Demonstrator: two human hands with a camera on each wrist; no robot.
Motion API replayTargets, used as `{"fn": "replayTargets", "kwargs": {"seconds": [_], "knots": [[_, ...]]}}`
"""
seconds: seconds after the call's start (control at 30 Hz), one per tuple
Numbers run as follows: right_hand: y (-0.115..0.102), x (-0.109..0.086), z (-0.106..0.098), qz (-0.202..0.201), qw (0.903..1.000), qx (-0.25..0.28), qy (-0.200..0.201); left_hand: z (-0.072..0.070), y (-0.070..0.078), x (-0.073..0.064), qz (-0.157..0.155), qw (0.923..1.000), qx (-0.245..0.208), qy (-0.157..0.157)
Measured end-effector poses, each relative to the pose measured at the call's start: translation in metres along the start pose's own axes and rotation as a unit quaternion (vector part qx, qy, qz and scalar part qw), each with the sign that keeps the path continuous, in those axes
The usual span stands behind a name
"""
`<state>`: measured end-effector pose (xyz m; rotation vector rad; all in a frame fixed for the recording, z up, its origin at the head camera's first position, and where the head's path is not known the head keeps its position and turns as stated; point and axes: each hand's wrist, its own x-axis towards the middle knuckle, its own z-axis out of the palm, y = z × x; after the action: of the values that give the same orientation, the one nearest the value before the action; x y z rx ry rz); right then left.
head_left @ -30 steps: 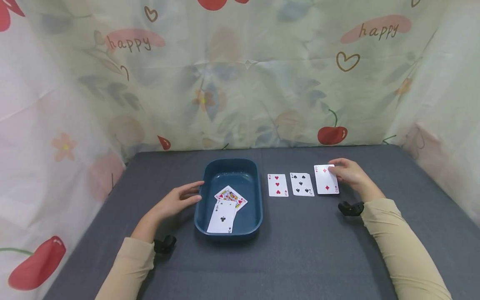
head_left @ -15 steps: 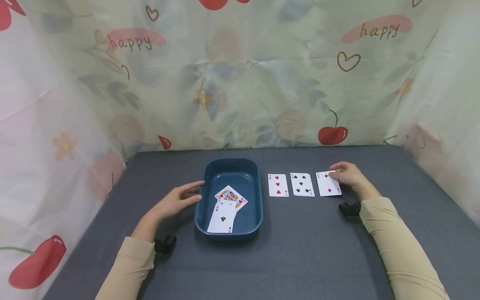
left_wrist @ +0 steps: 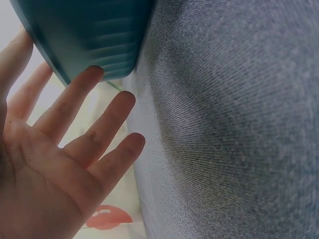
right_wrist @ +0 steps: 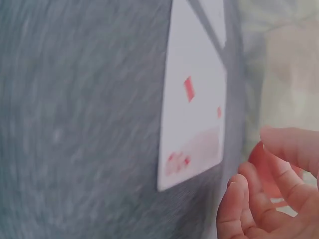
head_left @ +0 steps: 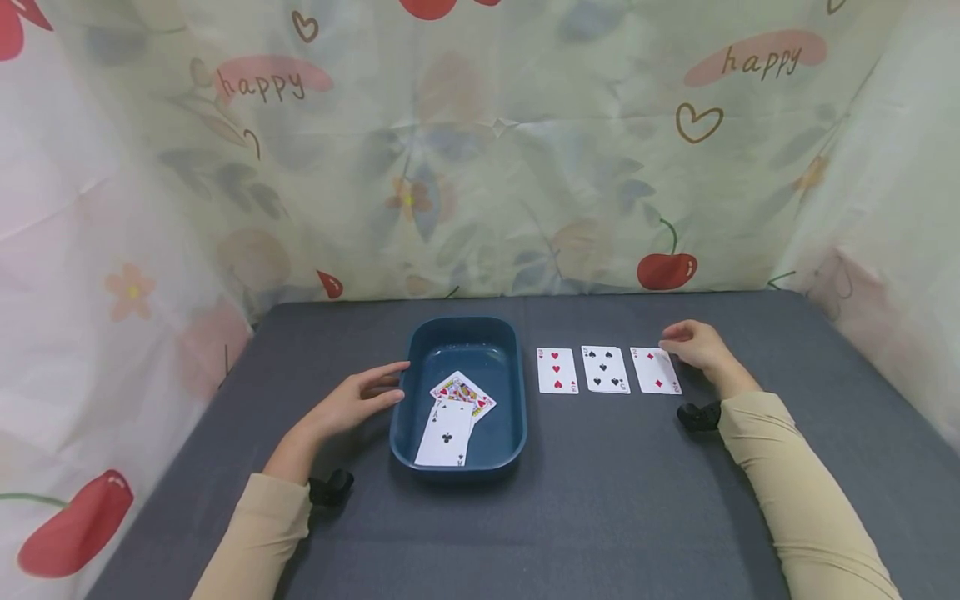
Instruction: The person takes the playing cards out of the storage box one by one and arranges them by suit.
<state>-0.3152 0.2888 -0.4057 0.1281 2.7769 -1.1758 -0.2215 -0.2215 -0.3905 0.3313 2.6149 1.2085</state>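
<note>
My left hand (head_left: 345, 408), fingers extended, touches the left side of a dark blue tray (head_left: 491, 375). Inside the tray a club card marked A (head_left: 442, 437) overlaps a red-suited face card (head_left: 480, 400). Right of the tray lies a row of playing cards: the three of hearts (head_left: 557, 379), the five of spades (head_left: 604, 379) with another card's edge showing beneath, and the two of diamonds (head_left: 654, 379). My right hand (head_left: 701, 346) hovers by the upper right corner of the two of diamonds. In the right wrist view its loosely bent fingers (right_wrist: 232, 204) are apart from that card and hold nothing.
A dark grey cloth (head_left: 585, 500) covers the table. Behind it hangs a printed curtain (head_left: 495, 208) with cherries and hearts, and similar cloth hangs at both sides. Each wrist wears a black device, such as the right one (head_left: 699, 417).
My right hand has lowered the two of diamonds flat at the row's right end and let it go, its fingers lifting slightly off. The left hand and tray stay put.
</note>
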Motion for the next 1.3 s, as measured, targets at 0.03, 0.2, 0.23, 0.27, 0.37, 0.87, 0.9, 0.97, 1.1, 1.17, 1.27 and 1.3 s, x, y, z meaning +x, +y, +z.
{"fn": "replayTargets", "kwargs": {"seconds": [0.03, 0.2, 0.23, 0.27, 0.37, 0.87, 0.9, 0.97, 1.1, 1.17, 1.27, 1.3], "knots": [[-0.003, -0.002, 0.000, -0.004, 1.0000, -0.003, -0.002, 0.000, 0.000, 0.000, -0.001, 1.0000, 0.000, 0.000], [-0.021, -0.009, 0.003, -0.041, 0.9990, -0.001, -0.020, -0.001, 0.000, 0.000, -0.006, 1.0000, 0.000, 0.001], [-0.025, -0.011, 0.004, -0.049, 0.9985, -0.003, -0.023, -0.001, 0.000, 0.000, -0.007, 1.0000, 0.000, 0.000], [-0.029, -0.012, 0.005, -0.058, 0.9980, -0.003, -0.026, -0.001, 0.000, 0.000, -0.007, 1.0000, 0.000, 0.000], [-0.043, -0.016, 0.009, -0.083, 0.9958, -0.005, -0.038, -0.001, -0.001, 0.001, -0.007, 1.0000, -0.001, -0.002], [-0.119, -0.041, 0.049, -0.191, 0.9759, 0.016, -0.103, 0.000, -0.002, 0.001, -0.006, 1.0000, -0.003, -0.003], [-0.123, -0.042, 0.052, -0.199, 0.9740, 0.018, -0.107, 0.000, -0.002, 0.001, -0.006, 1.0000, -0.003, -0.003], [-0.131, -0.045, 0.057, -0.214, 0.9694, 0.024, -0.118, 0.000, -0.001, 0.001, -0.006, 1.0000, -0.003, -0.003], [-0.149, -0.050, 0.067, -0.233, 0.9607, 0.042, -0.145, -0.001, -0.001, 0.001, -0.005, 1.0000, -0.006, -0.004], [-0.158, -0.054, 0.071, -0.247, 0.9551, 0.046, -0.157, -0.001, -0.001, 0.001, -0.004, 1.0000, -0.006, -0.005], [-0.172, -0.059, 0.078, -0.266, 0.9473, 0.043, -0.173, -0.001, 0.000, 0.000, -0.001, 1.0000, -0.007, -0.005], [-0.177, -0.060, 0.080, -0.274, 0.9441, 0.041, -0.179, -0.001, 0.000, 0.000, -0.001, 1.0000, -0.006, -0.005]]}}
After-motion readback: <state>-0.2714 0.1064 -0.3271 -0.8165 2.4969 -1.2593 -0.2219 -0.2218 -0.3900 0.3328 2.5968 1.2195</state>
